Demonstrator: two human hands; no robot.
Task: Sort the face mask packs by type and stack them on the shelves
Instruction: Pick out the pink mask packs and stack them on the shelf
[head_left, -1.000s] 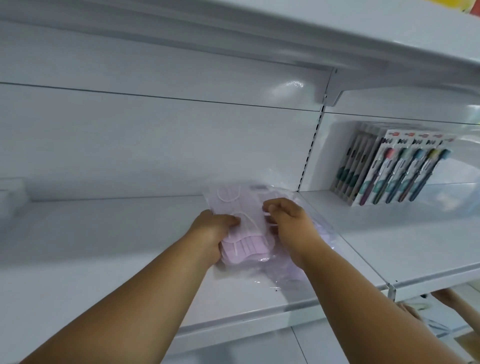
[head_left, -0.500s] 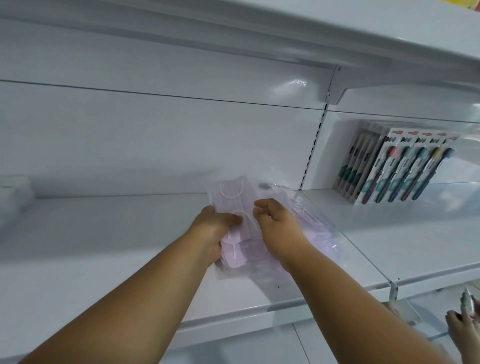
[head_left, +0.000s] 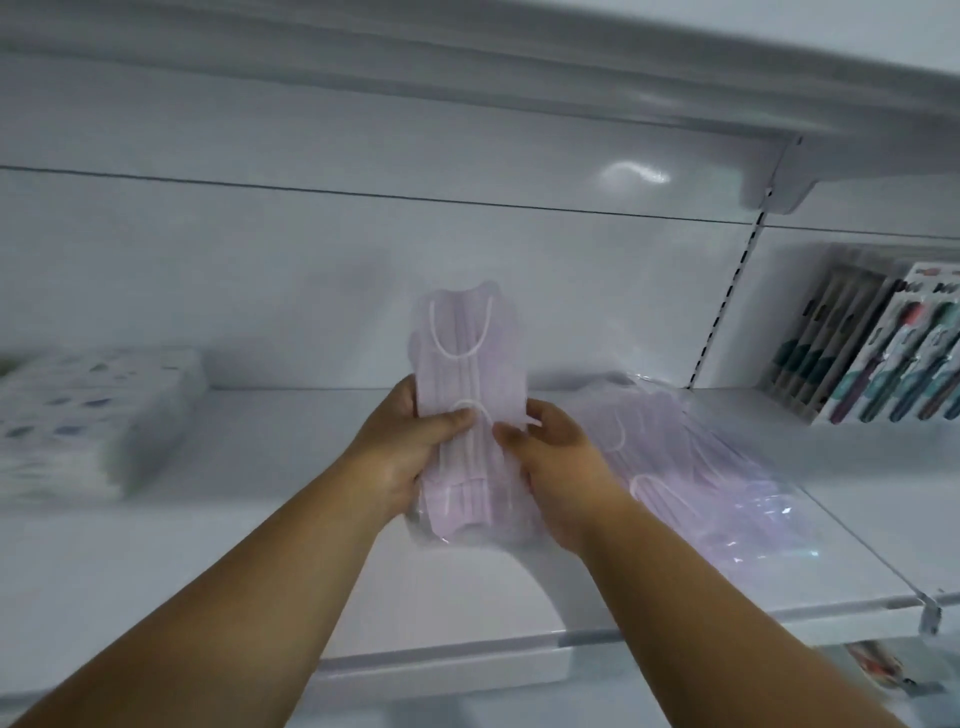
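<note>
A pink face mask pack (head_left: 470, 364) in clear plastic stands tilted upright above the white shelf (head_left: 260, 545), held between both hands. My left hand (head_left: 400, 452) grips its left edge with the thumb across the front. My right hand (head_left: 556, 467) pinches its right edge. Just to the right, more pink mask packs (head_left: 691, 478) lie flat on the shelf in a loose pile. At the far left of the shelf sits a stack of white patterned mask packs (head_left: 88, 415).
Toothbrush packs (head_left: 878, 353) stand in a row against the back wall on the neighbouring shelf section at right. A shelf overhangs above (head_left: 467, 67). A slotted upright (head_left: 727, 312) divides the two sections. Something colourful shows on a lower shelf at bottom right (head_left: 883, 670).
Both hands have lifted one pink pack off the pile and raised it upright, to the left of the pile. The view has shifted left, bringing the white patterned stack into sight.
</note>
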